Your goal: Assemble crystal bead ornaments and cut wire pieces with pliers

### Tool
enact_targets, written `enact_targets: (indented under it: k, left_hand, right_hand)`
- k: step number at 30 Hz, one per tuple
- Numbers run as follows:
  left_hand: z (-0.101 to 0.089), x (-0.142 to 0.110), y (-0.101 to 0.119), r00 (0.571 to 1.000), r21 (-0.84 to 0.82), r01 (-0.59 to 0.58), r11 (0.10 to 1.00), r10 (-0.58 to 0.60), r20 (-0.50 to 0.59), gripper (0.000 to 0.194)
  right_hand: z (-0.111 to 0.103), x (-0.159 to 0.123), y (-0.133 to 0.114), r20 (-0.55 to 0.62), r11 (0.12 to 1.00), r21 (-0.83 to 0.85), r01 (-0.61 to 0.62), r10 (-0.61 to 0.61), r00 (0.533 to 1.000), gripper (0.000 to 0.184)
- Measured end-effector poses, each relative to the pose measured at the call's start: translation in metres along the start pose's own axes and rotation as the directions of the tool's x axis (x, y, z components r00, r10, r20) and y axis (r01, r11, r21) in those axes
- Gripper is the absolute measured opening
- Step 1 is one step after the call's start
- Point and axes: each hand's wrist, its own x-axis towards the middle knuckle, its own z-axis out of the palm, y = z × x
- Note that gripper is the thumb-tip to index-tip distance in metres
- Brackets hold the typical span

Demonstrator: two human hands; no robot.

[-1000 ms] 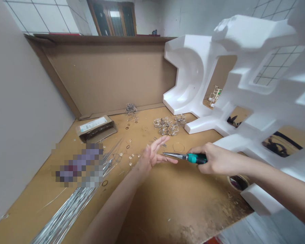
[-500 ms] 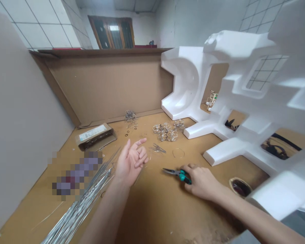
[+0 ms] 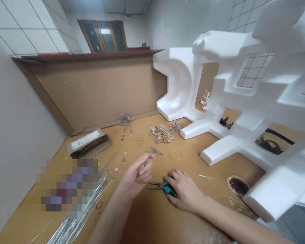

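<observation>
My right hand (image 3: 184, 189) is closed round the green and black handles of long-nose pliers (image 3: 167, 188). Their jaws point left, slightly apart, toward my left hand (image 3: 139, 174). That hand is raised above the table with the thumb and forefinger pressed together and the other fingers curled; anything in the pinch is too small to make out. Just beyond the fingertips lie some short wire pieces (image 3: 156, 151). To their right is a thin bent wire (image 3: 175, 155). A bundle of long silvery wires (image 3: 77, 213) runs along the left of my left forearm.
Bent wire pieces (image 3: 164, 134) are heaped farther back, with another tangled wire pile (image 3: 125, 118) behind. An open cardboard box (image 3: 90, 144) lies at left, near a pixelated area. White foam packaging (image 3: 226, 98) stands at right beside a tape roll (image 3: 238, 185). Small dark rings (image 3: 99, 205) are scattered about.
My left hand has gone from loosely spread fingers to a pinch and turned over somewhat. My right hand has brought the pliers left, closer to it. The view has shifted slightly.
</observation>
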Motion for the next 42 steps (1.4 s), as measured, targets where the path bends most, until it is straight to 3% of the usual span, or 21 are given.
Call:
enact_targets:
  k: [4, 8, 10, 11, 14, 16, 18, 21, 24, 28, 33, 35, 42]
  left_hand:
    - [-0.002, 0.003, -0.010, 0.996, 0.008, 0.080, 0.997, -0.080, 0.046, 0.019]
    - [-0.002, 0.004, -0.017, 0.992, 0.073, 0.111, 0.991, -0.115, 0.057, 0.018]
    - [-0.004, 0.007, -0.022, 0.988, 0.132, 0.132, 0.982, -0.141, 0.061, 0.017]
    - [-0.005, 0.009, -0.024, 0.987, 0.166, 0.142, 0.976, -0.153, 0.057, 0.017]
    - [-0.009, 0.018, -0.032, 0.986, 0.269, 0.157, 0.950, -0.165, 0.009, 0.018]
    - [-0.013, 0.024, -0.036, 0.993, 0.315, 0.120, 0.941, -0.108, -0.054, 0.019]
    - [-0.017, 0.029, -0.037, 0.989, 0.336, 0.010, 0.942, 0.040, -0.142, 0.020]
    - [-0.022, 0.032, -0.040, 0.942, 0.346, -0.150, 0.926, 0.240, -0.233, 0.023]
    - [-0.025, 0.034, -0.052, 0.913, 0.419, -0.210, 0.883, 0.331, -0.239, 0.025]
    - [-0.030, 0.038, -0.071, 0.813, 0.552, -0.281, 0.785, 0.500, -0.298, 0.021]
    - [-0.037, 0.038, -0.079, 0.741, 0.574, -0.312, 0.757, 0.572, -0.351, 0.016]
    - [-0.039, 0.035, -0.079, 0.747, 0.572, -0.307, 0.760, 0.565, -0.351, 0.016]
    - [-0.037, 0.030, -0.077, 0.844, 0.562, -0.250, 0.788, 0.462, -0.272, 0.022]
  right_hand:
    - [0.004, -0.001, 0.000, -0.062, 0.998, 0.067, -0.015, 0.019, 0.998, 0.040]
    - [0.001, 0.003, 0.006, -0.140, 0.952, 0.305, 0.017, 0.028, 0.990, 0.036]
    - [-0.005, 0.012, 0.010, -0.170, 0.846, 0.533, 0.012, 0.093, 0.981, 0.031]
    - [-0.010, 0.018, 0.012, -0.160, 0.754, 0.657, 0.004, 0.134, 0.978, 0.032]
    - [-0.022, 0.041, 0.017, -0.010, 0.453, 0.889, -0.063, 0.159, 0.987, 0.036]
    - [-0.026, 0.055, 0.019, 0.078, 0.403, 0.906, -0.126, 0.133, 0.988, 0.030]
    - [-0.025, 0.066, 0.021, 0.108, 0.407, 0.900, -0.158, 0.144, 0.984, 0.029]
    - [-0.015, 0.071, 0.025, 0.121, 0.383, 0.907, -0.174, 0.159, 0.980, 0.030]
    - [-0.003, 0.066, 0.031, 0.146, 0.364, 0.913, -0.185, 0.131, 0.981, 0.036]
    - [0.000, 0.057, 0.037, 0.153, 0.334, 0.922, -0.196, 0.152, 0.977, 0.038]
    - [-0.003, 0.053, 0.037, 0.197, 0.169, 0.961, -0.221, 0.147, 0.969, 0.035]
    - [-0.003, 0.052, 0.037, 0.187, 0.142, 0.968, -0.206, 0.137, 0.973, 0.032]
    - [-0.004, 0.052, 0.049, 0.222, 0.102, 0.969, -0.223, 0.020, 0.975, 0.027]
